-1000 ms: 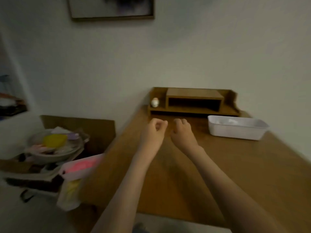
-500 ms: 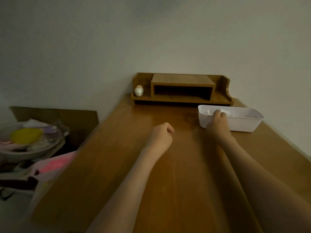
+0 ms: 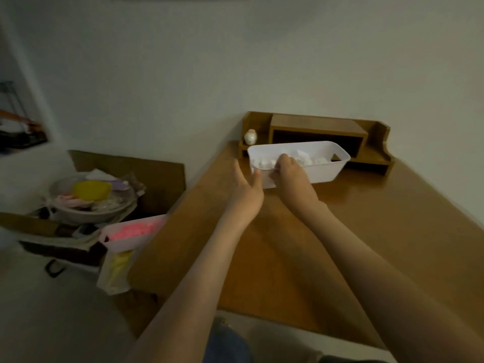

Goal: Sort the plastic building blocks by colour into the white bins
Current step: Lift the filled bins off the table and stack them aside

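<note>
A white bin (image 3: 327, 169) holding white blocks (image 3: 306, 159) stands on the wooden table (image 3: 366, 231) in front of the shelf. My right hand (image 3: 290, 176) grips the bin's near left rim, fingers hooked over the edge. My left hand (image 3: 245, 187) is open, its thumb and fingers touching the bin's left end wall. Off the table's left edge, a bin of pink blocks (image 3: 131, 229) sits above a bin of yellow blocks (image 3: 119, 265).
A wooden desk shelf (image 3: 317, 132) with a small white jar (image 3: 251, 136) stands against the wall. Left of the table is a cardboard box (image 3: 125, 166) and a bowl (image 3: 89, 203) with a yellow item among clutter.
My right hand took hold of the white bin's rim and the bin moved left along the table. My left hand opened from a fist and reached the bin's end. The view swung left.
</note>
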Demonstrator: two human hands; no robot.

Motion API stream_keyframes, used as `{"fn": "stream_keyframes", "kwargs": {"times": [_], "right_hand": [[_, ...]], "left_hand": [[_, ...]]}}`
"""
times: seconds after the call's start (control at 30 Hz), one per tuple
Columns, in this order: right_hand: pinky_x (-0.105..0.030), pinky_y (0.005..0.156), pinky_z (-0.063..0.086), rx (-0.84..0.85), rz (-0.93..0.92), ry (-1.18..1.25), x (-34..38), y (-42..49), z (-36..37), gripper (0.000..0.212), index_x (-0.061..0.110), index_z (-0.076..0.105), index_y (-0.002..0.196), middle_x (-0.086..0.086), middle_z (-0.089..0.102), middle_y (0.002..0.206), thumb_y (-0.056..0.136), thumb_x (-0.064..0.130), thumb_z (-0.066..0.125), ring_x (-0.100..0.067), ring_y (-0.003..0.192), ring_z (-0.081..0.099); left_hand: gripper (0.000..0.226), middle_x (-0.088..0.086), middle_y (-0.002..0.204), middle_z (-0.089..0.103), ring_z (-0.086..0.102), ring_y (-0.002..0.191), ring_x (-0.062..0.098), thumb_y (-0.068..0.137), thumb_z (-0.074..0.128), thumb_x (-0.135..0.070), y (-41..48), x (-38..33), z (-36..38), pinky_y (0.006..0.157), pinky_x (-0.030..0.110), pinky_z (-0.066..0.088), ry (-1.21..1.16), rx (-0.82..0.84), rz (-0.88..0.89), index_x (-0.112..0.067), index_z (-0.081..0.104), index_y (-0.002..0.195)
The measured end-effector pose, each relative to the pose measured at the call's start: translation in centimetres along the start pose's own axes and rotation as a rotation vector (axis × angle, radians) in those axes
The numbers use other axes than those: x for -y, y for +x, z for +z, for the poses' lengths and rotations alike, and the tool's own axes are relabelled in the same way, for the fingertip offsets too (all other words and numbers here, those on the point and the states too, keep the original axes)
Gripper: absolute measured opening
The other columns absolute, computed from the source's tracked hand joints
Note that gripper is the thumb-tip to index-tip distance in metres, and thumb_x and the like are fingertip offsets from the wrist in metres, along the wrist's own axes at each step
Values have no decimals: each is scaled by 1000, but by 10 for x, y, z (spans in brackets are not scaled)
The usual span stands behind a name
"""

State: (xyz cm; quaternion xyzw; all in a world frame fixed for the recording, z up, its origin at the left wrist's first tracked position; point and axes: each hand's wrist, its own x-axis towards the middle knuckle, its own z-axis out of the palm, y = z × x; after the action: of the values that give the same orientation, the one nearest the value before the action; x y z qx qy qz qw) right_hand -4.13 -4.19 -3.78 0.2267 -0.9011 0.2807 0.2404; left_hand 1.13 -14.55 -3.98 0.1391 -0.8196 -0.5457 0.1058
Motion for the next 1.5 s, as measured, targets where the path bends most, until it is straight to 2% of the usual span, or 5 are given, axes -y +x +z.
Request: {"fn": "stream_keyframes", "kwargs": {"times": [0.27, 0.83, 1.1, 1.3, 1.5], "right_hand": [[-27, 71, 46, 152, -312, 172, 155, -13, 75, 18, 2, 48, 105, -14, 59, 106, 92, 15, 52, -23, 89, 59], [-30, 85, 44, 687, -363, 537, 323, -95, 252, 27, 10, 45, 120, -11, 56, 117, 93, 8, 46, -24, 103, 56], [-20, 83, 38, 741, -69, 431, 221, -103, 337, 12, 11, 53, 102, -3, 53, 108, 97, 19, 45, -10, 94, 47], [-20, 98, 31, 765, 44, 454, 161, -92, 375, 30, 5, 56, 122, -12, 52, 122, 96, 7, 41, -22, 116, 47], [-32, 111, 30, 713, 52, 467, 127, -84, 407, 37, 7, 57, 122, -9, 52, 122, 90, -4, 43, -22, 120, 45]], "left_hand": [[46, 1, 114, 56, 58, 100, 25, 99, 26, -46, -18, 71, -110, 88, 50, 52, -377, -392, -139, -38, 18, 143], [50, 18, 140, 41, 48, 121, 37, 102, 28, -39, -53, 266, -291, 98, 52, 44, -560, -1098, -341, -12, 24, 143], [48, 4, 127, 49, 59, 100, 26, 100, 28, -47, -6, 341, -241, 57, 30, 54, -641, -720, -442, -23, 28, 143], [47, 19, 145, 37, 45, 127, 39, 104, 31, -31, 43, 375, -206, 76, 33, 50, -618, -563, -589, -14, 24, 147], [46, 6, 122, 47, 55, 98, 22, 102, 33, -39, 71, 381, -188, 69, 31, 50, -823, -513, -537, -28, 25, 145]]}}
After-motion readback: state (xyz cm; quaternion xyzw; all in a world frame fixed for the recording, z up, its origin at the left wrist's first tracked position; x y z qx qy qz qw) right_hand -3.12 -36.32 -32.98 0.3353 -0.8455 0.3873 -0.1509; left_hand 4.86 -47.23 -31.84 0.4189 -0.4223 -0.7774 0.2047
